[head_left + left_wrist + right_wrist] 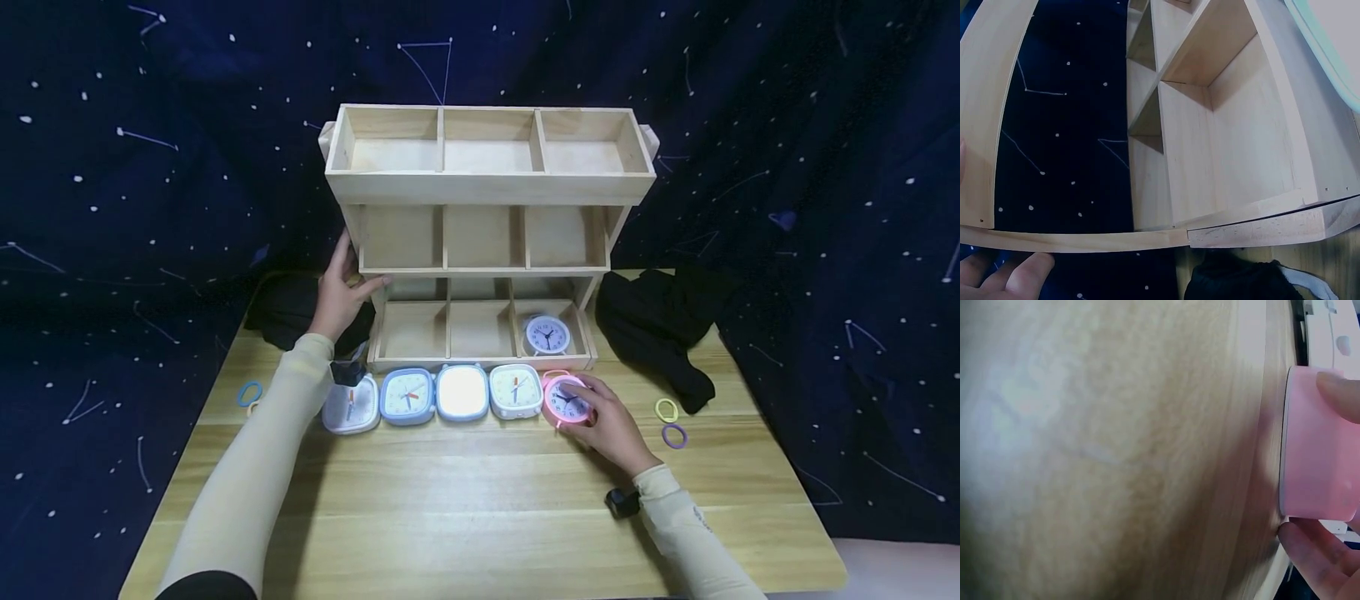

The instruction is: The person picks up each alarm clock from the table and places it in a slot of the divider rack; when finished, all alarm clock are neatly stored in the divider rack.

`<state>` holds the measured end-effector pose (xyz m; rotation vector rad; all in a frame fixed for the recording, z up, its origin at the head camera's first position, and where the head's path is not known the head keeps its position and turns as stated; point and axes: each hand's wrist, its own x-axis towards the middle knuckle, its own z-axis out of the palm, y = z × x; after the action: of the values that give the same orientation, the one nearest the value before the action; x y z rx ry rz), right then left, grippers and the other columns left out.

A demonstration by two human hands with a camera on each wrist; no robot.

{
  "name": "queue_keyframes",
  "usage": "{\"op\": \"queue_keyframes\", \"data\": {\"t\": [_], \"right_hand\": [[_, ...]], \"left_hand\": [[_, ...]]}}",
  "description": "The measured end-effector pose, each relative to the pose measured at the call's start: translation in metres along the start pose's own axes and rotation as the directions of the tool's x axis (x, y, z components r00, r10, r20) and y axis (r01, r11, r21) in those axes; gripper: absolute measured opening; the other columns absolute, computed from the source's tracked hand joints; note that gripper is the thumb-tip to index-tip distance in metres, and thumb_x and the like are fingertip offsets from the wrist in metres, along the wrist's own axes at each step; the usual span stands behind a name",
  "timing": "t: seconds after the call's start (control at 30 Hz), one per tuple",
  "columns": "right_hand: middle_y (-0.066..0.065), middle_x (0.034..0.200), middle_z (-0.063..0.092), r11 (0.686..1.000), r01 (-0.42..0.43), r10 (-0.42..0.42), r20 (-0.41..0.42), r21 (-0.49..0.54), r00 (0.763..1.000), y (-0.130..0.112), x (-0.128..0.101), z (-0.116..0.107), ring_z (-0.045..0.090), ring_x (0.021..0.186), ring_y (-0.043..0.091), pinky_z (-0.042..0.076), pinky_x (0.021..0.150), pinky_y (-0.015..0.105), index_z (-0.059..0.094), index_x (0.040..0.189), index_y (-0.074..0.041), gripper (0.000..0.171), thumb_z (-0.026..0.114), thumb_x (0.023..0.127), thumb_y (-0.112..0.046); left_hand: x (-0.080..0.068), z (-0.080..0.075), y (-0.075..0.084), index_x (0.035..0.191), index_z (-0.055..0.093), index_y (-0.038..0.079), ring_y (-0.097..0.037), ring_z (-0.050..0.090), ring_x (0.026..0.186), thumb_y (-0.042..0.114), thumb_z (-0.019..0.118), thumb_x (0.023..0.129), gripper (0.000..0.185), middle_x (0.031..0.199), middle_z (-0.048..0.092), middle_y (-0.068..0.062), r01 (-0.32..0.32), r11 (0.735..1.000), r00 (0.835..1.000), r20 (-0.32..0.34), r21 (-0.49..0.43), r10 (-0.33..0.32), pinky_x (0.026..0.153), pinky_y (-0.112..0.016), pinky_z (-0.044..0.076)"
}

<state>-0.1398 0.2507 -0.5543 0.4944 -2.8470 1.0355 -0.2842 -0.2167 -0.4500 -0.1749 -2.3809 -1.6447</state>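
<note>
My right hand (603, 419) grips a pink round alarm clock (556, 403) at the right end of a row on the table. In the right wrist view, thumb and fingers lie on opposite sides of the pink casing (1319, 444). The left hand (341, 296) holds the left side of a tiered wooden organizer (487, 190), fingers outside the side panel and thumb toward the front. In the left wrist view, fingers (1029, 275) show beyond the panel. A white round alarm clock (547, 335) stands in the bottom tier's right compartment.
Left of the pink clock stand a white square clock (516, 391), two blue ones (407, 397) (462, 392) and another pale clock (351, 407). Black cloths (660, 333) (288, 308) flank the organizer. Coloured rings (674, 436) (249, 393) lie near both table sides.
</note>
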Motion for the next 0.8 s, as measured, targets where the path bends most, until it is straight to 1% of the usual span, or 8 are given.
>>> {"op": "queue_keyframes", "data": {"t": [0.17, 0.23, 0.37, 0.47, 0.57, 0.63, 0.7, 0.8], "right_hand": [[0.023, 0.150, 0.057, 1.000, -0.024, 0.024, 0.010, -0.020, 1.000, -0.002, -0.001, -0.005, 0.059, 0.136, 0.049, 0.051, 0.112, 0.063, 0.071, 0.139, -0.010, 0.068, 0.098, 0.077, -0.015], [0.024, 0.149, 0.058, 0.999, -0.036, 0.037, 0.012, -0.025, 0.999, -0.004, -0.002, -0.009, 0.060, 0.134, 0.049, 0.053, 0.109, 0.063, 0.073, 0.138, -0.010, 0.067, 0.098, 0.076, -0.015], [0.026, 0.146, 0.060, 0.997, -0.059, 0.059, 0.016, -0.042, 0.998, -0.010, -0.003, -0.025, 0.064, 0.128, 0.048, 0.057, 0.102, 0.061, 0.075, 0.135, -0.009, 0.063, 0.098, 0.077, -0.016], [0.026, 0.143, 0.062, 0.997, -0.058, 0.059, 0.006, -0.040, 0.998, -0.019, 0.000, -0.040, 0.067, 0.121, 0.045, 0.061, 0.094, 0.054, 0.075, 0.133, -0.008, 0.060, 0.097, 0.078, -0.016], [0.026, 0.144, 0.062, 0.999, -0.054, 0.054, -0.013, 0.000, 0.998, -0.031, 0.009, -0.054, 0.068, 0.119, 0.043, 0.062, 0.092, 0.050, 0.075, 0.134, -0.007, 0.059, 0.096, 0.079, -0.013], [0.025, 0.146, 0.062, 0.998, -0.051, 0.052, -0.032, 0.034, 0.998, -0.041, 0.019, -0.059, 0.067, 0.120, 0.041, 0.062, 0.093, 0.049, 0.074, 0.134, -0.006, 0.058, 0.095, 0.079, -0.010], [0.024, 0.147, 0.061, 0.998, -0.049, 0.051, -0.049, 0.049, 0.998, -0.051, 0.030, -0.060, 0.066, 0.123, 0.041, 0.061, 0.095, 0.053, 0.074, 0.133, -0.006, 0.057, 0.095, 0.080, -0.011], [0.022, 0.147, 0.062, 0.999, -0.022, 0.025, -0.068, 0.041, 0.997, -0.066, 0.050, -0.055, 0.065, 0.125, 0.042, 0.060, 0.099, 0.057, 0.074, 0.127, -0.006, 0.053, 0.096, 0.079, -0.014]], "left_hand": [[0.001, -0.001, -0.001, 0.172, 0.012, 0.037, -0.035, 0.029, 0.164, 0.016, 0.079, 0.098, 0.103, 0.179, 0.022, -0.008, -0.018, 1.000, 1.000, 0.004, -0.013, 0.019, 0.132, -0.053, 0.030], [0.001, -0.002, -0.002, 0.173, 0.011, 0.037, -0.035, 0.029, 0.164, 0.016, 0.079, 0.098, 0.103, 0.179, 0.021, -0.008, -0.020, 1.000, 1.000, 0.006, -0.016, 0.020, 0.132, -0.053, 0.030], [0.000, -0.001, 0.000, 0.173, 0.011, 0.036, -0.034, 0.028, 0.164, 0.016, 0.080, 0.097, 0.105, 0.179, 0.021, -0.008, -0.019, 1.000, 1.000, 0.011, -0.020, 0.019, 0.133, -0.053, 0.028], [0.002, 0.001, 0.001, 0.173, 0.011, 0.036, -0.033, 0.028, 0.164, 0.016, 0.081, 0.097, 0.105, 0.179, 0.021, -0.007, -0.027, 0.999, 1.000, 0.013, -0.026, 0.027, 0.134, -0.052, 0.027], [0.001, 0.000, 0.004, 0.173, 0.011, 0.036, -0.033, 0.028, 0.164, 0.017, 0.081, 0.096, 0.105, 0.179, 0.021, -0.007, -0.031, 0.999, 0.999, 0.012, -0.028, 0.031, 0.133, -0.053, 0.028], [0.000, -0.001, 0.004, 0.173, 0.011, 0.036, -0.034, 0.029, 0.164, 0.018, 0.082, 0.096, 0.105, 0.179, 0.021, -0.008, -0.027, 0.999, 1.000, 0.008, -0.030, 0.028, 0.132, -0.054, 0.029], [-0.001, -0.001, 0.004, 0.172, 0.011, 0.037, -0.034, 0.029, 0.163, 0.019, 0.081, 0.096, 0.105, 0.179, 0.021, -0.008, -0.018, 0.999, 1.000, 0.006, -0.028, 0.018, 0.131, -0.055, 0.031], [-0.001, -0.001, 0.002, 0.172, 0.011, 0.039, -0.034, 0.030, 0.163, 0.019, 0.081, 0.097, 0.105, 0.179, 0.022, -0.007, -0.012, 1.000, 1.000, 0.003, -0.024, 0.012, 0.131, -0.054, 0.031]]}}
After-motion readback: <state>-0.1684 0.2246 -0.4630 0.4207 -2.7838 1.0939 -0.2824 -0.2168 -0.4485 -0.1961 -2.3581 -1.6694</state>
